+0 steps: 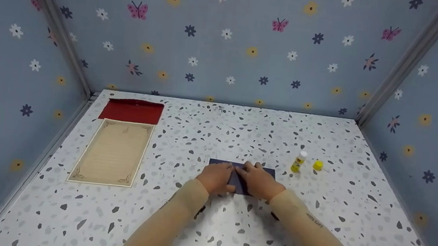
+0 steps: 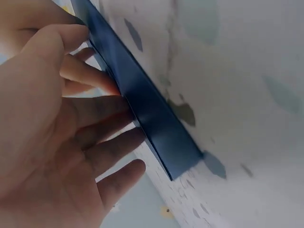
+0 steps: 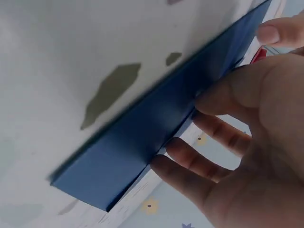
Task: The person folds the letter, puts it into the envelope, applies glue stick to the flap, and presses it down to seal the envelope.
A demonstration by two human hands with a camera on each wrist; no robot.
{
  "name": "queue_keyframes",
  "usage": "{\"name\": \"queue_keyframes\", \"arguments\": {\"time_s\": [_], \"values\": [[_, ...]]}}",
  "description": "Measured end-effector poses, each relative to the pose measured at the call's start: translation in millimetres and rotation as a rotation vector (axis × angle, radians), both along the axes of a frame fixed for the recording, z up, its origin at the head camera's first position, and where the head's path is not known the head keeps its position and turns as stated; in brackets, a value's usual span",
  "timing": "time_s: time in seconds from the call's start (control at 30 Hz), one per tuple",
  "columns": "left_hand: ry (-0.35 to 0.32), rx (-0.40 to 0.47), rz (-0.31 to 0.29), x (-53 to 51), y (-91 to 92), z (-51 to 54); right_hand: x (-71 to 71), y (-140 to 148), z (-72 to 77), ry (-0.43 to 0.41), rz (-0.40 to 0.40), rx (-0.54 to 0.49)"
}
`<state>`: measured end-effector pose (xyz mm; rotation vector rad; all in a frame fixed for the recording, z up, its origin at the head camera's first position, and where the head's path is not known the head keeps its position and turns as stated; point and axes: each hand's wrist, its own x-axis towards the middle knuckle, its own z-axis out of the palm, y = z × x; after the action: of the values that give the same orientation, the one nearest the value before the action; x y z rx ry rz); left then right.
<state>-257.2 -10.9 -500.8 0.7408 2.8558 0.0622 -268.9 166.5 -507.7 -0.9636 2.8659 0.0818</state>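
Dark blue folded piece [image 1: 240, 185] is on the table [image 1: 202, 133], under and between both hands. Left hand [image 1: 217, 176]: fingers nearly straight, tips against its far edge, no clear grip. Right hand [image 1: 260, 181]: looks like a light pinch on that edge, thumb on the face, fingertips at the rim. Layers gape slightly by those fingers.

Around the blue piece: glue stick [image 1: 298, 162] just off to its right, white end up; yellow cap [image 1: 318, 165] farther right, off the stick. Beige bordered sheet [image 1: 111, 153] well to its left, red envelope [image 1: 131, 111] left and beyond.

My read: edge-closing or creasing step, not finished. Next move calls for lining up the layers, then even pressure outward from mid-edge.
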Motion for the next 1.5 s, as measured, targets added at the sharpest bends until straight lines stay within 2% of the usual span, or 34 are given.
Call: {"name": "queue_keyframes", "arguments": {"time_s": [0.13,0.27,0.37,0.53,0.73,0.87,1.0,1.13,1.23,1.33,1.5], "values": [[-0.015,0.030,-0.005,1.4,-2.8,-1.8,-0.3,3.9,0.5,-0.001,-0.007,-0.008],[-0.011,0.010,-0.005,1.4,0.7,-0.5,-0.3,5.0,-2.0,0.010,0.010,-0.022],[0.006,-0.001,0.010,-0.1,2.8,1.3,-0.5,4.6,-4.0,0.010,-0.007,-0.050],[0.004,-0.018,0.019,0.9,-3.4,-1.5,2.8,6.3,-5.1,-0.059,-0.047,-0.067],[-0.032,-0.054,0.079,1.7,-15.1,0.5,5.3,14.7,-1.4,-0.061,-0.130,0.018],[-0.050,-0.039,0.062,1.1,-13.9,2.2,4.5,18.4,0.4,-0.041,-0.102,0.035],[-0.045,-0.041,0.052,-1.5,-9.3,0.9,3.7,21.2,-1.1,-0.022,-0.085,0.007],[-0.011,-0.013,0.008,-3.3,-2.8,-8.2,7.9,14.9,-6.4,0.039,-0.085,-0.005],[0.003,0.011,-0.006,0.1,3.3,-13.2,13.1,2.7,-8.1,0.066,-0.095,-0.002],[-0.031,0.004,0.021,4.3,5.5,-11.4,17.3,-2.0,-5.5,0.010,-0.120,0.014],[-0.067,-0.021,0.089,4.3,-3.4,-2.4,17.8,15.0,-1.6,-0.076,-0.176,0.072]]}}
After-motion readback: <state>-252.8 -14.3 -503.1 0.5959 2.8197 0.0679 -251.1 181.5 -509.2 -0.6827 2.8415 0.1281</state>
